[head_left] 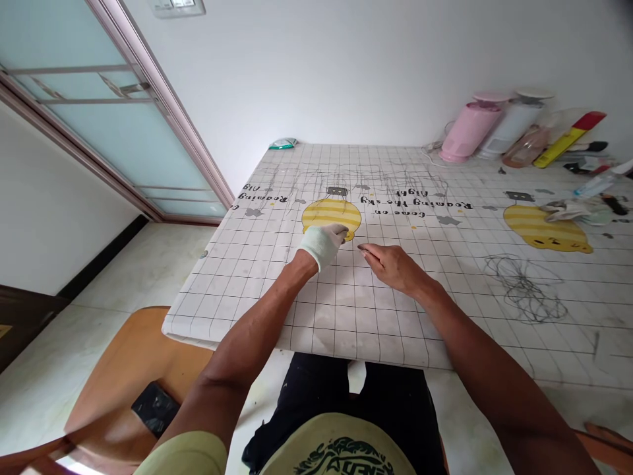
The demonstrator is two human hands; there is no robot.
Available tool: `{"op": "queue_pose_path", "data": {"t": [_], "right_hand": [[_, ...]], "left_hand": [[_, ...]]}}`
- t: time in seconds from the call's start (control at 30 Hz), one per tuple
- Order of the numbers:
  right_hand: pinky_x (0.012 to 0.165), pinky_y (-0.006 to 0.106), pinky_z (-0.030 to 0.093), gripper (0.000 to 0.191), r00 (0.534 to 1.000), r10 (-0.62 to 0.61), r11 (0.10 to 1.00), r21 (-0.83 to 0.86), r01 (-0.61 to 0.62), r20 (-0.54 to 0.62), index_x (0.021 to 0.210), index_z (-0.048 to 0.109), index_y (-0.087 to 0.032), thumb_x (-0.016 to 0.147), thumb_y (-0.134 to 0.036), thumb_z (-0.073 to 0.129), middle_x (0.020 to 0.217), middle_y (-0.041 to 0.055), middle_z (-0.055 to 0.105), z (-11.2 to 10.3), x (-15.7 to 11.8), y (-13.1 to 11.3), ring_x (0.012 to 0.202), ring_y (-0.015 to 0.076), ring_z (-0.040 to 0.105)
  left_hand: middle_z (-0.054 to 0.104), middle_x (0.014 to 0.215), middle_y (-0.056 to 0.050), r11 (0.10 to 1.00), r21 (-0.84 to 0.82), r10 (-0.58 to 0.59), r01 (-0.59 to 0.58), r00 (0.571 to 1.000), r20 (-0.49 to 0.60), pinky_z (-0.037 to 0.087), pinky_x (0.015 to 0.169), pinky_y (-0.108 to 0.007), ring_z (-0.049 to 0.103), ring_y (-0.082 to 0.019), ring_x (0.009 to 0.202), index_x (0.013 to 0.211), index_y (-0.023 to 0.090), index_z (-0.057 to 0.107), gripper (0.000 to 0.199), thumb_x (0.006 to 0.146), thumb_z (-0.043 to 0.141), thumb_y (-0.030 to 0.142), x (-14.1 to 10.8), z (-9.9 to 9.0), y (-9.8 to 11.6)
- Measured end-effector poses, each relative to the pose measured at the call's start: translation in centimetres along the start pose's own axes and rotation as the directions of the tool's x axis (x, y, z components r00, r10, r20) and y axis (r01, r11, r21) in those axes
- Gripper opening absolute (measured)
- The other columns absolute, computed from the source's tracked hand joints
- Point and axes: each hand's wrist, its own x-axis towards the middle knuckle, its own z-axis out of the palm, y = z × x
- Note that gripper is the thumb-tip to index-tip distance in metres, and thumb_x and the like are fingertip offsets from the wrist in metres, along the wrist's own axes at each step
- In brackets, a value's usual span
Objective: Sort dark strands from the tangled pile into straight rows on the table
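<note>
My left hand (326, 241), in a whitish glove, is closed over the yellow striped bear print on the checked tablecloth (297, 303). Bare and also closed, my right hand (388, 264) is just to its right, thumb and forefinger pressed together, a small gap between the two hands. What either hand holds is too small to make out. Beyond the hands, thin dark strands (410, 179) lie spread across the cloth. A loose tangle of dark wire-like strands (527, 290) rests to the right of my right forearm.
A pink cylindrical device (469, 130), a white one (512, 128), a bottle (527, 146) and a yellow-red box (568, 140) stand at the back right. A crumpled glove (568, 209) lies nearer. A wooden chair (113, 369) with a dark phone-like object (155, 408) is at left.
</note>
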Motion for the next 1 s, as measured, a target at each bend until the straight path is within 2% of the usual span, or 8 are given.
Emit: {"op": "queue_pose_path", "data": {"t": [0.1, 0.27, 0.43, 0.57, 0.67, 0.83, 1.0], "right_hand": [[0.059, 0.035, 0.038, 0.031, 1.0, 0.011, 0.999, 0.045, -0.009, -0.024, 0.114, 0.076, -0.027, 0.107, -0.048, 0.055, 0.067, 0.0006, 0.063, -0.2, 0.0, 0.2, 0.057, 0.0183, 0.051], [0.059, 0.036, 0.041, 0.03, 1.0, 0.016, 0.985, 0.174, -0.013, -0.016, 0.106, 0.078, -0.028, 0.102, -0.055, 0.066, 0.068, 0.0016, 0.064, 0.0, -0.3, 0.5, 0.059, 0.0188, 0.053], [0.06, 0.035, 0.041, 0.031, 1.0, 0.031, 0.986, 0.164, -0.031, 0.003, 0.102, 0.078, -0.027, 0.103, -0.056, 0.066, 0.065, 0.0008, 0.063, 0.0, -0.3, 0.5, 0.058, 0.0184, 0.054], [0.06, 0.036, 0.042, 0.038, 0.997, 0.027, 0.997, 0.072, -0.021, -0.07, 0.101, 0.08, -0.026, 0.107, -0.056, 0.057, 0.066, 0.0015, 0.065, -0.6, 0.0, 0.8, 0.059, 0.0191, 0.055], [0.058, 0.035, 0.042, 0.043, 0.993, 0.033, 0.999, 0.008, -0.033, -0.114, 0.102, 0.08, -0.025, 0.111, -0.054, 0.048, 0.067, 0.0018, 0.065, -1.5, 0.2, 1.2, 0.058, 0.0193, 0.054], [0.062, 0.035, 0.048, 0.046, 0.978, 0.043, 0.998, -0.034, -0.051, -0.204, 0.11, 0.08, -0.024, 0.111, -0.054, 0.046, 0.074, 0.0036, 0.071, -2.5, 0.2, 2.1, 0.062, 0.0203, 0.06], [0.069, 0.036, 0.051, 0.044, 0.96, 0.036, 0.995, -0.075, -0.059, -0.279, 0.11, 0.08, -0.023, 0.112, -0.05, 0.045, 0.084, 0.0062, 0.077, -3.0, 0.5, 3.5, 0.069, 0.0219, 0.066]], "left_hand": [[0.082, 0.097, -0.004, 0.996, -0.069, -0.054, 0.058, 0.996, 0.064, 0.06, 0.085, -0.029, 0.075, -0.019, 0.092, 0.115, 0.026, 0.084, 0.034, 0.103, 0.053, 0.031, -0.1, -0.7, 0.5], [0.081, 0.1, -0.004, 0.994, -0.081, -0.072, 0.076, 0.995, 0.062, 0.06, 0.086, -0.03, 0.075, -0.019, 0.093, 0.116, 0.025, 0.083, 0.035, 0.104, 0.05, 0.029, -0.3, -0.8, 0.7], [0.082, 0.104, -0.004, 0.992, -0.094, -0.08, 0.086, 0.995, 0.066, 0.059, 0.088, -0.03, 0.076, -0.02, 0.099, 0.115, 0.025, 0.083, 0.034, 0.103, 0.052, 0.028, -0.5, -0.6, 1.2], [0.082, 0.118, -0.004, 0.996, -0.083, -0.04, 0.039, 0.999, -0.003, 0.057, 0.098, -0.031, 0.075, -0.022, 0.111, 0.118, 0.026, 0.081, 0.031, 0.103, 0.055, 0.034, -0.5, -1.5, 1.8], [0.082, 0.119, -0.004, 0.984, -0.179, -0.025, 0.009, 0.995, -0.092, 0.058, 0.097, -0.029, 0.077, -0.019, 0.109, 0.121, 0.026, 0.077, 0.036, 0.108, 0.046, 0.037, -0.4, -2.8, 1.8], [0.08, 0.125, -0.01, 0.931, -0.356, -0.17, 0.076, 0.956, -0.238, 0.06, 0.091, -0.028, 0.077, -0.018, 0.107, 0.125, 0.021, 0.072, 0.045, 0.112, 0.034, 0.04, 0.0, -4.4, 1.1], [0.08, 0.122, -0.012, 0.924, -0.373, -0.195, 0.089, 0.947, -0.257, 0.06, 0.09, -0.027, 0.078, -0.02, 0.106, 0.122, 0.018, 0.073, 0.047, 0.11, 0.036, 0.045, 0.4, -4.0, 0.6]]}}
